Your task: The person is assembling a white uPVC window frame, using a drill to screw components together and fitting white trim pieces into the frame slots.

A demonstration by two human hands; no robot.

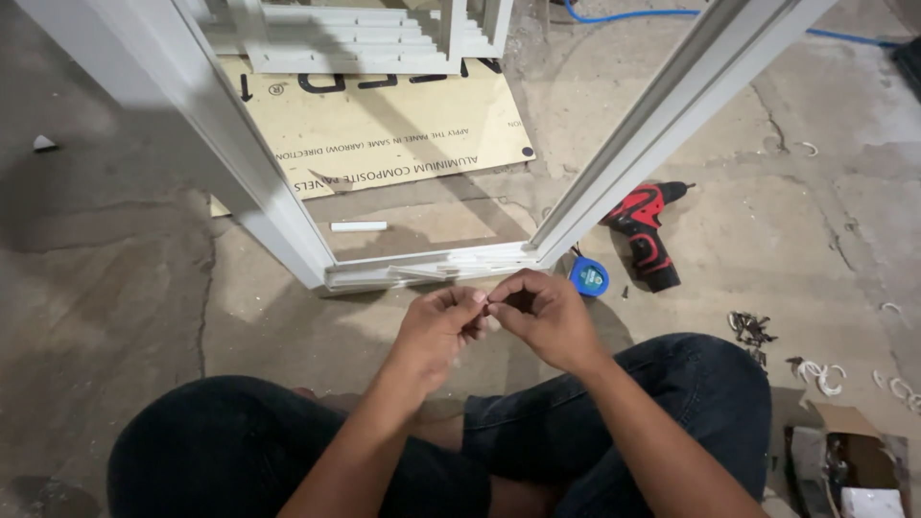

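Both hands, left hand (pixel 436 321) and right hand (pixel 542 317), pinch one tiny, unclear piece just before the white frame (pixel 288 225). A red drill (pixel 645 235) lies unused right of the frame.

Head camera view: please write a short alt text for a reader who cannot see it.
Seated on a concrete floor, a person brings the left hand and right hand together, pinching something too small to identify, before a white frame. A red drill and blue tape measure lie nearby.
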